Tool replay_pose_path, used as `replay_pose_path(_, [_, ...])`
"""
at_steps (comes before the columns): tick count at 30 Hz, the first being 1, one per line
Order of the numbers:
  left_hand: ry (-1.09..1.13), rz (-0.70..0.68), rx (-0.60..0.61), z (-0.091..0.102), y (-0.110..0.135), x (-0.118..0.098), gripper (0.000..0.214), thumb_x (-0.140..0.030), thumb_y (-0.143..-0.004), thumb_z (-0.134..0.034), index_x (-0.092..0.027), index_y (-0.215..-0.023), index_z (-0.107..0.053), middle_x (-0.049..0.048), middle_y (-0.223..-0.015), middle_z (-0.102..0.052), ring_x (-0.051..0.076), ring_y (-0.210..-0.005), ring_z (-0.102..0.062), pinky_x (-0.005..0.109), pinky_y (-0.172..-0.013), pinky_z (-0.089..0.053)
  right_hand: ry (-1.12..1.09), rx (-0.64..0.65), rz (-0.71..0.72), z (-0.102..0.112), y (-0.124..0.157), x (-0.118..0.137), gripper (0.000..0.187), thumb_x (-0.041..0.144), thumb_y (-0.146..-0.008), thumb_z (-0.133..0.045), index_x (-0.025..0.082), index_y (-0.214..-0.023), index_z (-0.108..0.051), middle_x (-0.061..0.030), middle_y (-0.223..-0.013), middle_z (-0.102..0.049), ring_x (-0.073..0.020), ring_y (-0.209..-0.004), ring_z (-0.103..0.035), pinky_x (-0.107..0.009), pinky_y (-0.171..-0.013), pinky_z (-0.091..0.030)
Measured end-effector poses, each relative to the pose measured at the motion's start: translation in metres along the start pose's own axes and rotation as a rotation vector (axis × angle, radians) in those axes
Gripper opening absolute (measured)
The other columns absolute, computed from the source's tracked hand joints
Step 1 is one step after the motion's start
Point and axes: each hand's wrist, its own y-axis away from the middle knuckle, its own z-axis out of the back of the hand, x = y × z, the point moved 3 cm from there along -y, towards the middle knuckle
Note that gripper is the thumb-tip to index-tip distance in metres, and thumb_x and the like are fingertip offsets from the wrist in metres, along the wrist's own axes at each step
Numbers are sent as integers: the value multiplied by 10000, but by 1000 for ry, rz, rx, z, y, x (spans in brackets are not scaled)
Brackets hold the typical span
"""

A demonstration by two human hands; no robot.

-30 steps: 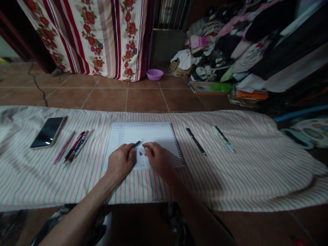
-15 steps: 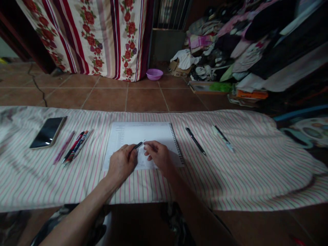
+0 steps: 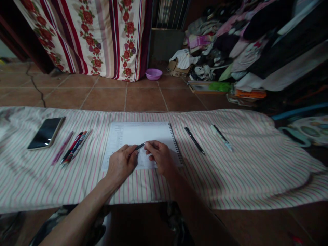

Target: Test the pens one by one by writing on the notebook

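My left hand (image 3: 121, 164) is closed round a dark pen (image 3: 139, 147) whose tip end points up and right, over a white spiral notebook (image 3: 140, 134) on the striped cloth. My right hand (image 3: 159, 157) is pinched at the pen's tip end, fingers pressed together on what may be a small cap or part; I cannot make it out. Both hands rest on the lower half of the page.
A phone (image 3: 46, 132) and a bunch of several pens (image 3: 74, 146) lie left of the notebook. A black pen (image 3: 194, 140) and a white pen (image 3: 221, 137) lie to the right. The striped cloth (image 3: 256, 164) covers the surface. Beyond are tiled floor, a purple bowl (image 3: 153, 73) and piled clothes (image 3: 225, 44).
My right hand has lifted off the page and moved up to the pen's tip, where it now pinches. The small dark piece seen on the paper earlier is no longer visible.
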Motion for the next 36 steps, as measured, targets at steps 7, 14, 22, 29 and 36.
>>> replay_pose_path(7, [6, -13, 4, 0, 0, 0, 311, -276, -889, -390, -176, -1072, -622, 29, -807, -596, 163, -714, -589, 268, -615, -434, 6, -14, -2, -3, 0, 1, 184, 317, -626, -650, 142, -654, -604, 8, -604, -576, -75, -521, -498, -164, -385, -333])
replay_pose_path(14, [-30, -2, 12, 1, 0, 0, 314, -278, -893, -380, -180, -1088, -607, 38, -860, -618, 169, -752, -608, 269, -638, -458, -2, -26, 6, -3, -1, 0, 198, 325, -619, -661, 138, -656, -608, 4, -614, -583, -68, -515, -486, -165, -390, -333])
replay_pose_path(22, [-11, 42, -43, 0, -1, 5, 291, -286, -864, -439, -168, -1101, -561, 67, -958, -683, 193, -812, -648, 297, -692, -490, 15, 28, -15, -4, 3, 1, 287, 413, -617, -678, 140, -679, -619, 9, -617, -566, -74, -539, -491, -155, -380, -309])
replay_pose_path(29, [62, -16, -44, 2, -3, 0, 232, -303, -859, -469, -182, -1014, -593, 55, -914, -686, 183, -785, -642, 284, -671, -488, 24, 7, 18, -7, -2, -8, 257, 400, -596, -685, 161, -612, -592, 31, -501, -527, -72, -456, -450, -178, -366, -279])
replay_pose_path(36, [22, -41, -74, 3, -2, 1, 258, -277, -896, -396, -176, -1003, -607, 41, -834, -633, 157, -741, -611, 256, -660, -472, -53, 18, 36, -5, -1, -2, 281, 423, -625, -689, 161, -634, -589, 32, -563, -527, -62, -487, -441, -181, -394, -285])
